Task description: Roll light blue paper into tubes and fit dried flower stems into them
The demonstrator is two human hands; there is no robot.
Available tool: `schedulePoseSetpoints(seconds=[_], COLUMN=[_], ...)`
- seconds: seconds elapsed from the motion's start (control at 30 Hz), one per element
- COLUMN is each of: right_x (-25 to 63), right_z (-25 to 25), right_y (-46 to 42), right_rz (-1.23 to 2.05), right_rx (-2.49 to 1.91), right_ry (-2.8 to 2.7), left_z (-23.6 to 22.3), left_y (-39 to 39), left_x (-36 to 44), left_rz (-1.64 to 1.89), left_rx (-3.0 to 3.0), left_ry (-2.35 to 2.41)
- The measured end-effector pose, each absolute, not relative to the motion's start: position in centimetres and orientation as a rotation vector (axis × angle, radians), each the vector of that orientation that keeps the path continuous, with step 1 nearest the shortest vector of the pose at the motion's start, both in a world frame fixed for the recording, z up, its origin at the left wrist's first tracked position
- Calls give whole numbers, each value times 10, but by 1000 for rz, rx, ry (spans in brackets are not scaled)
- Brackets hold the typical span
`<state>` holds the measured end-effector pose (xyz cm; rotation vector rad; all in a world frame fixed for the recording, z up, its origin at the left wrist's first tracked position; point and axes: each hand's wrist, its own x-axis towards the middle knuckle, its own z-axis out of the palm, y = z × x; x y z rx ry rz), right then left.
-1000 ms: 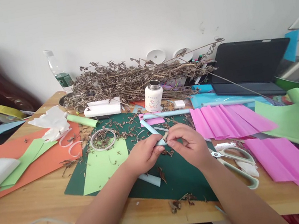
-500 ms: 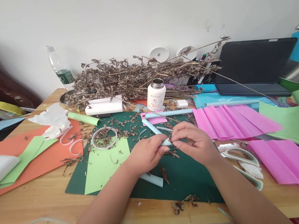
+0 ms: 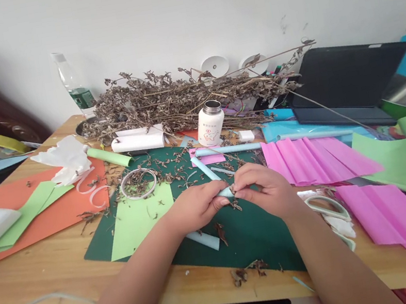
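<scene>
Still, left grip (image 3: 201, 205) holds blue tube (image 3: 226, 192), right grip (image 3: 262, 189) a brown scrap (image 3: 232, 189); scissors (image 3: 341, 208) now more hidden.

At least four stretches of light-blue tube (image 3: 226, 192) show, whether any join cannot be told; at least two large pink sheets (image 3: 395, 215) and one small pink piece (image 3: 212, 158); two bottles (image 3: 211, 125); two white discs (image 3: 215, 67); one pair of scissors (image 3: 340, 205); one green mat (image 3: 254, 242); one orange sheet (image 3: 54, 223); one yellow tape roll (image 3: 0, 141); one white ring (image 3: 142, 196); one black screen (image 3: 351, 78); the dried leaves (image 3: 162, 99) are too many to count
</scene>
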<state>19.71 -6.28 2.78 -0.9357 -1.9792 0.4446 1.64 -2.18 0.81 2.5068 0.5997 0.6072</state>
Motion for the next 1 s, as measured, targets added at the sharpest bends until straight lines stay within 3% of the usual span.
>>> schedulePoseSetpoints(seconds=[0.33,0.77,1.0], right_x=[197,202,199], right_z=[27,23,28], right_y=[-64,-61,-64], right_rz=[330,629,384], right_rx=[-896,-861,-843], right_ry=[-2082,-1835,-2014], left_z=[6,10,9], left_y=[-23,-24,-24], left_x=[14,14,15], left_rz=[670,600,639], left_rx=[2502,2613,2614], left_ry=[598,632,623])
